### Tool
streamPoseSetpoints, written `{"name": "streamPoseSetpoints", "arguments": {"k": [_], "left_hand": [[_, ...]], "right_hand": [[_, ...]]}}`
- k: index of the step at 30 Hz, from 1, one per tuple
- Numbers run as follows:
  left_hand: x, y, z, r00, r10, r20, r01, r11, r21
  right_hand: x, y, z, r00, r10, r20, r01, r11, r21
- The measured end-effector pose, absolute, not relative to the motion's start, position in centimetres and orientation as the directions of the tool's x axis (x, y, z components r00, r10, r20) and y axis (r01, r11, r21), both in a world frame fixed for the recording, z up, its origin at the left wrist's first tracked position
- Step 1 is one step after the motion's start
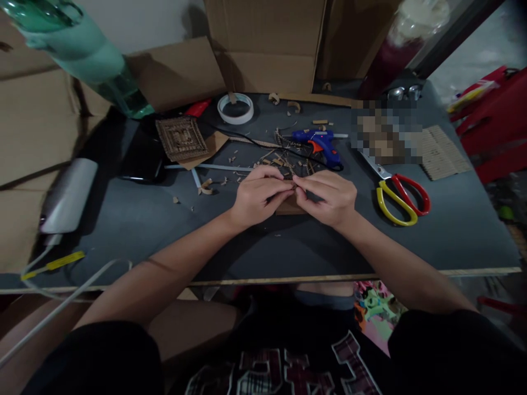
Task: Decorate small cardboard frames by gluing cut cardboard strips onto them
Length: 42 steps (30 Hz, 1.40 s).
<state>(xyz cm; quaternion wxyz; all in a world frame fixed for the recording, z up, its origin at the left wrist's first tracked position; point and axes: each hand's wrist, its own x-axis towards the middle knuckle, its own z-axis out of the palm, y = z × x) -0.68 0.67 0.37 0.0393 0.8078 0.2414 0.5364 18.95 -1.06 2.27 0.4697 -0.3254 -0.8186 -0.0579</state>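
My left hand [263,192] and my right hand [327,195] meet at the middle of the desk, fingertips almost touching. Both are closed in a pinch around something small and brown, mostly hidden by the fingers. Beneath them lies a small flat piece of cardboard [289,207], partly covered. Just beyond the fingers are scattered cardboard scraps [280,162]. A blue glue gun [317,144] with an orange trigger rests on its side behind my right hand. To its right lie scissors [397,200] with one red and one yellow handle.
At the back stands a roll of white tape [235,109]. A square of coiled cardboard strips [181,138] lies left, near a black phone-like object [142,153]. A green bottle [99,66] leans at back left; a white power bank-like device [69,195] and corrugated cardboard [444,151] flank the desk.
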Motion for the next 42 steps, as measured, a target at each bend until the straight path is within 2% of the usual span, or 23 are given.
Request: {"name": "streamPoseSetpoints", "arguments": {"k": [3,6,11,17,24,28,30,33,37,39,42], "left_hand": [[-0.6,0.6,0.3,0.331,0.424,0.843,0.363,-0.882,0.301],[-0.5,0.5,0.4,0.346,0.414,0.842,0.356,-0.888,0.291],[-0.2,0.8,0.3,0.343,0.425,0.838,0.343,-0.887,0.31],[-0.4,1.0,0.5,0.329,0.467,0.821,0.357,-0.866,0.35],[-0.8,1.5,0.8,0.367,0.474,0.801,0.367,-0.865,0.343],[-0.7,1.3,0.8,0.418,0.463,0.781,0.278,-0.884,0.376],[-0.8,1.1,1.0,0.426,0.395,0.814,0.259,-0.915,0.308],[-0.9,0.8,1.4,0.415,0.296,0.861,0.325,-0.931,0.163],[-1.1,0.6,1.8,0.436,0.268,0.859,0.399,-0.913,0.083],[-1.2,0.5,1.8,0.461,0.263,0.847,0.415,-0.908,0.056],[-1.2,0.3,1.9,0.485,0.235,0.843,0.437,-0.9,0.0]], "right_hand": [[18.9,-1.1,2.0,-0.36,0.489,0.794,0.607,0.769,-0.199],[18.9,-1.1,2.0,-0.32,0.551,0.771,0.627,0.733,-0.264],[18.9,-1.2,2.8,-0.278,0.669,0.689,0.558,0.696,-0.452],[18.7,-1.2,3.3,-0.124,0.874,0.47,0.296,0.485,-0.823],[19.0,-0.9,3.0,-0.219,0.875,0.433,0.125,0.465,-0.877],[19.1,-1.1,3.1,-0.235,0.844,0.483,0.092,0.514,-0.853],[19.1,-1.4,3.2,-0.241,0.816,0.526,0.104,0.56,-0.822],[18.9,-1.9,3.2,-0.223,0.777,0.588,0.123,0.621,-0.774],[19.0,-2.0,3.2,-0.209,0.734,0.646,0.226,0.679,-0.699],[19.2,-1.9,3.2,-0.241,0.654,0.717,0.345,0.748,-0.566],[19.6,-1.6,3.1,-0.388,0.466,0.795,0.441,0.852,-0.283]]}}
